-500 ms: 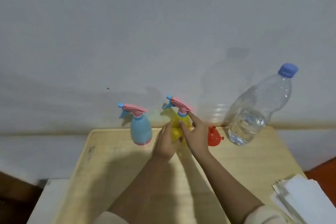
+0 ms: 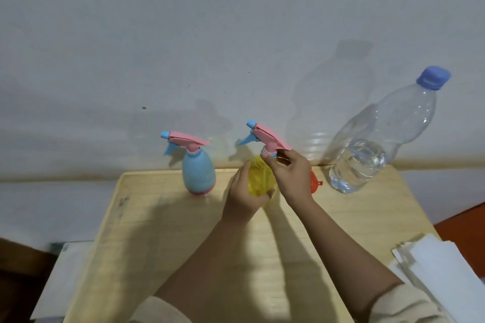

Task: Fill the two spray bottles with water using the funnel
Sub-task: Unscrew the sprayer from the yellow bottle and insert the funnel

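A yellow spray bottle (image 2: 258, 178) stands near the back of the wooden table (image 2: 183, 231). My left hand (image 2: 245, 195) wraps around its body. My right hand (image 2: 291, 177) pinches the collar under its pink and blue spray head (image 2: 265, 137), which tilts to the left. A blue spray bottle (image 2: 198, 173) with the same kind of pink head stands upright to the left, untouched. An orange funnel (image 2: 315, 183) lies behind my right hand, mostly hidden. A large clear water bottle (image 2: 372, 144) with a blue cap stands at the back right, partly filled with water.
A grey wall rises right behind the table's back edge. A stack of white papers (image 2: 441, 267) lies at the table's front right corner. A white surface sits lower at the left.
My right hand has shifted up from the bottle's body to the collar under the spray head. The spray head now sits higher and more tilted. My left hand keeps its hold.
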`<state>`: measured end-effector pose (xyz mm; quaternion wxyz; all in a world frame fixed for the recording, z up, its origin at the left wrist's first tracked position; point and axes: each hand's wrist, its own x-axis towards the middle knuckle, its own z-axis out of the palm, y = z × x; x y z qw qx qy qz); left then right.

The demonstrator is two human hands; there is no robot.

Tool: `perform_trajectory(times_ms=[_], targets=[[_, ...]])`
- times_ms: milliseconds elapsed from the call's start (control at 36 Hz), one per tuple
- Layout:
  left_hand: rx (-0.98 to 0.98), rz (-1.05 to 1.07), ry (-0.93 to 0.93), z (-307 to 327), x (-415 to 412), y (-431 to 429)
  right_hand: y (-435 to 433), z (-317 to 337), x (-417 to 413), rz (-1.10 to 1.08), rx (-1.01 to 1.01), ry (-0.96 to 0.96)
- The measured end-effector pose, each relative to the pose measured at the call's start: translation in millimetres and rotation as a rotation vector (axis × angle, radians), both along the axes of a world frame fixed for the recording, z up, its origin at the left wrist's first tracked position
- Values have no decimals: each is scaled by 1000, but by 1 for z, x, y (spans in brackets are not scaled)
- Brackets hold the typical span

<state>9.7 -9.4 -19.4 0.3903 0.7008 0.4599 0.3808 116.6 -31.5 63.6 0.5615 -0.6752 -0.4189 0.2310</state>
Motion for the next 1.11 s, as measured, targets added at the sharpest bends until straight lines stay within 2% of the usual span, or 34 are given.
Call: perform_trajectory(times_ms=[83, 194, 333, 472, 611, 667, 750, 917, 1111], targets=[[-1, -22, 14, 8, -7, -5, -6, 5, 9, 163, -6, 66], [-76, -91, 5, 17, -15, -8, -12, 14, 16, 342, 4, 265], [-133, -88, 10, 23, -17, -19, -23, 12, 7, 313, 16, 346], [-152, -120, 28, 31, -18, -27, -24, 13, -6, 46, 132, 444], [-143, -151, 32, 38, -23, -28, -34, 8, -8, 103, 124, 518], [-146, -164, 48, 39, -26, -26, -36, 6, -7, 150, 145, 607], [-153, -202, 58, 40, -28, -24, -37, 8, -8, 210, 144, 544], [-150, -200, 48, 43, -26, -26, -37, 12, -18, 3, 198, 625], [-121, -181, 72, 42, -24, -25, -36, 16, -20, 13, 169, 342]])
